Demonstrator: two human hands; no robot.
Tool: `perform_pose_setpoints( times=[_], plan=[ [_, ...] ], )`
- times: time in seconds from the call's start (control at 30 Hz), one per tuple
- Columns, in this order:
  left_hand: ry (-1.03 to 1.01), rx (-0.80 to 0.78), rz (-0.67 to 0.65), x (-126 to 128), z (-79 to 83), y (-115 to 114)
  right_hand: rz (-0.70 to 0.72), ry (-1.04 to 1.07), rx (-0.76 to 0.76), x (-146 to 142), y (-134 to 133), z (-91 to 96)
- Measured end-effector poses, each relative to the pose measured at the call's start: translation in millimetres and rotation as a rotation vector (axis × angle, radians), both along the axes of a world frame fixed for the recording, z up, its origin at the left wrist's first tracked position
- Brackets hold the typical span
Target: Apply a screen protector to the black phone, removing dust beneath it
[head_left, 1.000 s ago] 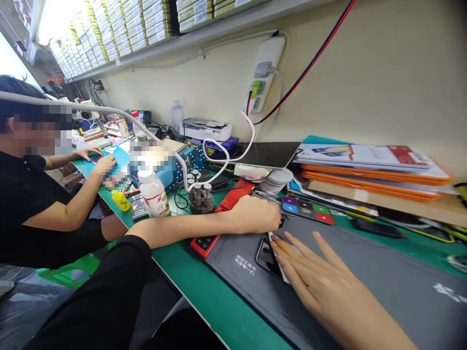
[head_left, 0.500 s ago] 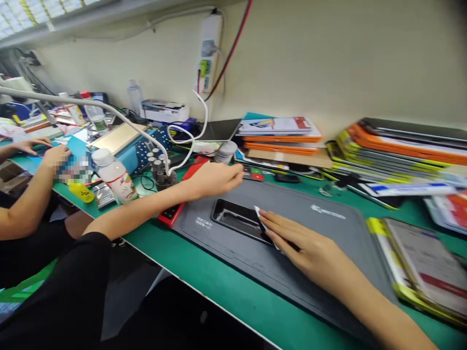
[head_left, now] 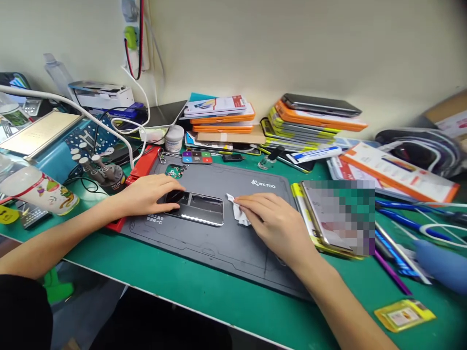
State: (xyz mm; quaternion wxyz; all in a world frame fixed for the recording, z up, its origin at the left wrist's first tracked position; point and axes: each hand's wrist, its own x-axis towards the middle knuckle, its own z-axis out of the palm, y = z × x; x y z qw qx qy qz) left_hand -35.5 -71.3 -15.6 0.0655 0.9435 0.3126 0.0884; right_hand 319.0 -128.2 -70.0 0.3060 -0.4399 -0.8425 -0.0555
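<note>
A black smartphone (head_left: 203,212) with a shiny dark face and a pale edge lies flat on the grey work mat (head_left: 226,257). My left hand (head_left: 149,195) grips the phone's left end, thumb on the near side and fingers over the far side, hiding that end. Just right of the phone, my right hand (head_left: 273,218) pinches a crumpled white tissue (head_left: 240,215) against the mat. The tissue and the phone are apart.
A red tool with a long body (head_left: 146,163) borders the mat's left side. Behind stand a white jar (head_left: 174,138), stacked orange boxes (head_left: 222,119) and a small glass bottle (head_left: 268,159). A screen in a yellow frame (head_left: 328,214) lies right; a drink bottle (head_left: 44,192) stands left.
The view has swung right. My left hand has come down from above the mat onto the phone's left end. My right hand, with the tissue, has moved off the phone's right end.
</note>
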Motion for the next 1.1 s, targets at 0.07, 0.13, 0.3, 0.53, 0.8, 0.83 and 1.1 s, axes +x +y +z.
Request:
perform_pose_setpoints(
  times=[0.07,0.13,0.3,0.53,0.8,0.83,1.1],
  plan=[
    [0.011,-0.005,0.004,1.1,1.1,-0.3,-0.028,-0.006,0.004,5.2,2.2,0.5],
    [0.012,0.004,-0.008,1.2,2.5,-0.6,-0.053,-0.019,0.008,8.3,3.7,1.0],
    [0.018,0.036,-0.081,1.0,1.7,0.3,-0.026,0.000,0.041,-1.8,-1.4,7.5],
    [0.031,0.067,-0.136,3.6,-4.2,1.1,-0.030,-0.077,-0.016,-17.5,-18.0,17.8],
    [0.047,0.055,-0.126,4.0,-6.3,1.8,-0.187,-0.090,-0.005,-6.6,-9.5,8.1],
    [0.041,0.046,-0.123,3.9,-6.2,2.1,-0.130,-0.085,0.005,-8.0,-9.8,8.9],
    [0.002,0.008,-0.122,4.2,-5.3,1.4,0.189,-0.235,0.057,-31.2,-36.5,28.4]
  ],
)
